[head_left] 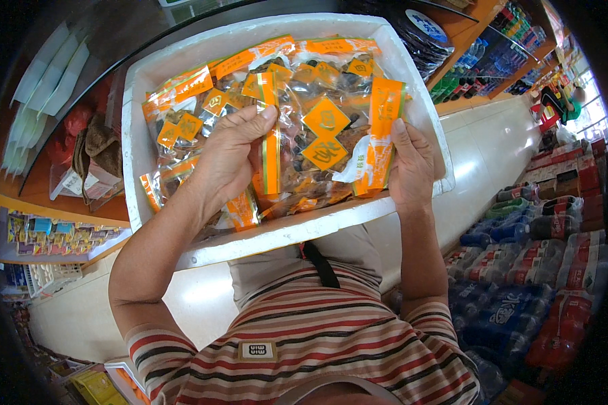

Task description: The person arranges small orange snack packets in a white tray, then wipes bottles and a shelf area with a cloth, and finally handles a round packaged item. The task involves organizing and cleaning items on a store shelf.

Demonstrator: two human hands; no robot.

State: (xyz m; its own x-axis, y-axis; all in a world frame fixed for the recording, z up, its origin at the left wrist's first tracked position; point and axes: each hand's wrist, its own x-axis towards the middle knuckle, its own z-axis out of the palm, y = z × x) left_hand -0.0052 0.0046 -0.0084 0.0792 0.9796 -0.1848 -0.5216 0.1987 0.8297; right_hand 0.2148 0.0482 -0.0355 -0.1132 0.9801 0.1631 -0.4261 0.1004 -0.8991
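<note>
A clear plastic packet [290,121] with orange end strips and two orange diamond labels is stretched between my hands. Its contents look like dark and brown dried food pieces. My left hand [238,144] pinches the left strip between thumb and fingers. On the opposite strip, the thumb and fingers of my right hand [411,159] have hold. Beneath both hands is a white foam box [289,235], tilted in view. Similar orange-trimmed packets [185,86] fill it in overlapping layers, some covered by the held one and by my left forearm.
At left, a brown cloth [99,144] hangs over a plastic basket near stacked white trays [50,76]. Shelves of bottles [466,61] stand at upper right. Wrapped bottle packs [511,309] line the tiled floor [466,139] at right. A person in green [570,106] is far off.
</note>
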